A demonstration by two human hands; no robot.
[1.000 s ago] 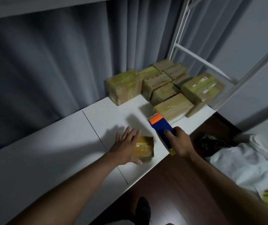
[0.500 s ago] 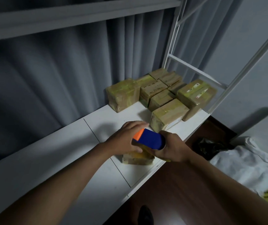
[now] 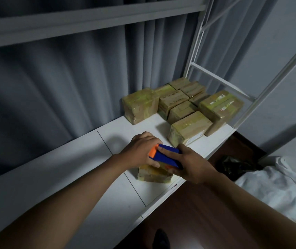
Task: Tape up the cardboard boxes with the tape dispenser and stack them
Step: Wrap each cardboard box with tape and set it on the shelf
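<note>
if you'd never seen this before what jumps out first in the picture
The bright blue and orange tape dispenser at centre stands out, gripped by the right hand with the left hand on its orange end, over a small cardboard box near the table's front edge. Behind it, a cluster of taped boxes fills the white table's far right corner, against grey curtains.

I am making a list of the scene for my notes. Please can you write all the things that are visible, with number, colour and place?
small box: 1, brown with yellowish tape, near front edge of shelf, under the dispenser
tape dispenser: 1, blue with orange end, above small box, held by both hands
taped boxes: about nine, brown, grouped at right end of shelf
shelf: 1, white, across the middle
rack frame: 1, white, right
curtain: grey, behind shelf
white cloth: 1, lower right
floor: dark brown, below
left hand: grips orange end
right hand: grips blue body
</note>
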